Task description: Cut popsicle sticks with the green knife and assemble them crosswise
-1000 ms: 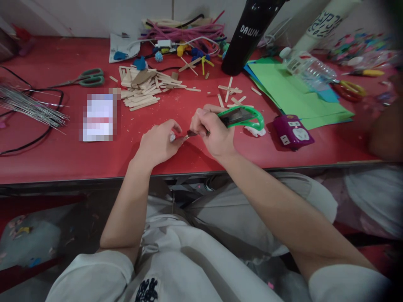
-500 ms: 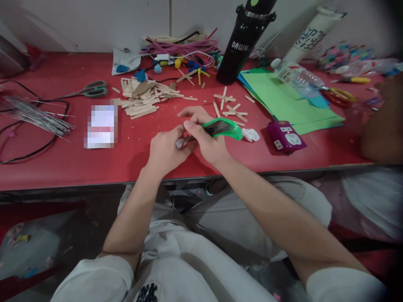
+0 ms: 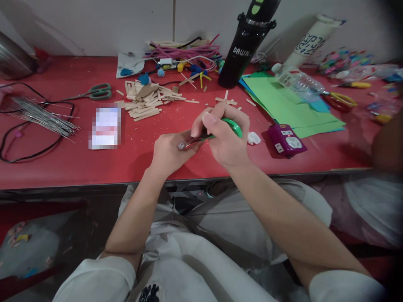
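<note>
- My right hand is closed round the green-handled tool, its tip at nine o'clock.
- My left hand curls there; its hold I can't tell.
- Wooden sticks: eleven o'clock from it.

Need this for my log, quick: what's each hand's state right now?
Left hand: curled by a silvery tip; grip can't be told.
Right hand: closed, holding a green tool.
</note>
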A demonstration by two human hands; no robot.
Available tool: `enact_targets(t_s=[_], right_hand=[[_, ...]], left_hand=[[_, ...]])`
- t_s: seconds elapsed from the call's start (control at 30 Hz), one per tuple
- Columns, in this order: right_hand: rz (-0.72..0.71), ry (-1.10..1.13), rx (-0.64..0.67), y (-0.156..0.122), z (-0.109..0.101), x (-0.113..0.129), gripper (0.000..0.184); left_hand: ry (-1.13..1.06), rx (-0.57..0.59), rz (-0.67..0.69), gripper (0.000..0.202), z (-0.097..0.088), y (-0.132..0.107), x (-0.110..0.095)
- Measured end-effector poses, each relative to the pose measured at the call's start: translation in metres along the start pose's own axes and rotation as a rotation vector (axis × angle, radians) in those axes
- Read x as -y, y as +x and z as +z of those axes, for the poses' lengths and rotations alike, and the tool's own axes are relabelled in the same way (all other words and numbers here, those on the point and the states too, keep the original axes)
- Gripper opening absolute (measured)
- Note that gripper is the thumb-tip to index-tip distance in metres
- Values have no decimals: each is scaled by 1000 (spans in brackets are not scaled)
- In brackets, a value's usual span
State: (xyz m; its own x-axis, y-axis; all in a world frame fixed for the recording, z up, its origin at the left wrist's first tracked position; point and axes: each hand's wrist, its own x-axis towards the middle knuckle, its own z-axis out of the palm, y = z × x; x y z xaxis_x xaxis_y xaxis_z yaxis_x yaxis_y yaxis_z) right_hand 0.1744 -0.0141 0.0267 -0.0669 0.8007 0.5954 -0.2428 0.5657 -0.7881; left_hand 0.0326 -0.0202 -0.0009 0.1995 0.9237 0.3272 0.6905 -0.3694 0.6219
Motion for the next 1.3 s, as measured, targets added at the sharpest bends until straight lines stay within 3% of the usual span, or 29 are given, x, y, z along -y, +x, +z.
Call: enact_targets(t_s=[0.2, 0.37, 0.6, 0.9, 1.3], right_hand=[[34, 5, -28, 7, 7, -1, 49], [80, -78, -111, 15, 5, -7, 57], [69, -46, -122, 14, 7, -8, 58], [46, 115, -189, 19, 12, -9, 67], [66, 137, -181, 18, 10, -6, 72]], left_hand=[[4, 79, -36, 32, -4, 2, -2], [145, 192, -128, 55, -16, 2, 10], [250, 275, -210, 33, -26, 3, 27], [268, 303, -269, 25, -25, 5, 21], [204, 335, -219, 24, -15, 7, 24]])
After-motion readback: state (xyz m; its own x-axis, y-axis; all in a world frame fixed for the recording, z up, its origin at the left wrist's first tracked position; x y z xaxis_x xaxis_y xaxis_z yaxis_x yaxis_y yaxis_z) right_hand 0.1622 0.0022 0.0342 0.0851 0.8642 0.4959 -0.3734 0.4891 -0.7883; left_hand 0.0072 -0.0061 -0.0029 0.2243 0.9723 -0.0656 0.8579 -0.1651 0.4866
